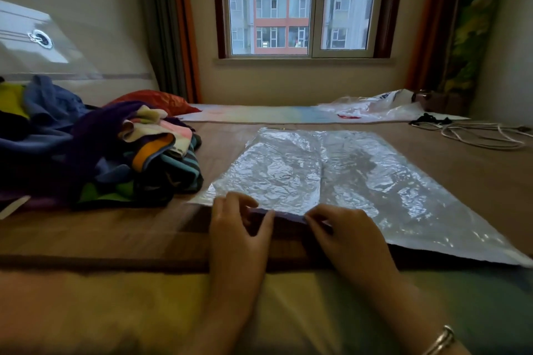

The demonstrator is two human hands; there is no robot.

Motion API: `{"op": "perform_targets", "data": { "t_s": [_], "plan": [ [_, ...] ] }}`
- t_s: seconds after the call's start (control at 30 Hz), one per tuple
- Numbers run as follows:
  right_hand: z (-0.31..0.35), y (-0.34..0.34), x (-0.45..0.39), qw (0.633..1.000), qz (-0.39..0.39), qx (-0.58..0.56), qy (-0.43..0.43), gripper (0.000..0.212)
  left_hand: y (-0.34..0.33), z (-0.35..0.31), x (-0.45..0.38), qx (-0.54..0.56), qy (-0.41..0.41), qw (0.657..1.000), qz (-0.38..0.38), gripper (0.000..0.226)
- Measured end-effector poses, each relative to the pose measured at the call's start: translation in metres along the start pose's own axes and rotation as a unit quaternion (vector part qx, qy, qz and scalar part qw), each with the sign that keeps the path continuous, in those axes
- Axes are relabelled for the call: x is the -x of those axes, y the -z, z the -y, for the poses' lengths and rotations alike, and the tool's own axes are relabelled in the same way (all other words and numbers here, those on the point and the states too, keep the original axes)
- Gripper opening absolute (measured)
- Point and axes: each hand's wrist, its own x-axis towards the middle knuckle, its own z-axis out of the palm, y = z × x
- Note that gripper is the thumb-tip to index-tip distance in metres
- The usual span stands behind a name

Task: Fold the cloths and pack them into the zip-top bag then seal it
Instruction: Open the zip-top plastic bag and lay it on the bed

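A large clear, crinkled zip-top bag (340, 179) lies flat on the brown bed surface (101, 233), its purple zip edge toward me. My left hand (239, 228) and my right hand (346, 233) both pinch that zip edge, a short gap apart. The bag looks flat, with nothing inside that I can make out. A heap of unfolded cloths (95, 150) in purple, blue, green, orange and stripes sits to the left of the bag, untouched by either hand.
A second clear bag with a round valve (40, 37) leans against the left wall. A red cushion (161, 101) lies behind the heap. Crumpled plastic bags (375, 106) and white cables (484, 135) lie at the far right, below the window (297, 6).
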Motion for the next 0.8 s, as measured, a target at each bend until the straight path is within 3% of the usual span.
{"op": "perform_targets", "data": {
  "t_s": [0.13,0.47,0.8],
  "plan": [
    [0.006,0.003,0.004,0.997,-0.036,-0.057,-0.023,0.010,-0.010,-0.017,0.003,0.115,0.156,0.975,0.110,0.020],
    [0.016,0.018,0.016,0.984,0.002,-0.175,-0.029,0.009,-0.008,-0.013,0.011,0.291,0.251,0.909,0.161,0.016],
    [0.009,0.027,0.019,0.989,0.014,-0.148,-0.005,0.011,0.000,-0.022,0.017,0.286,0.207,0.918,0.179,0.012]
  ]
}}
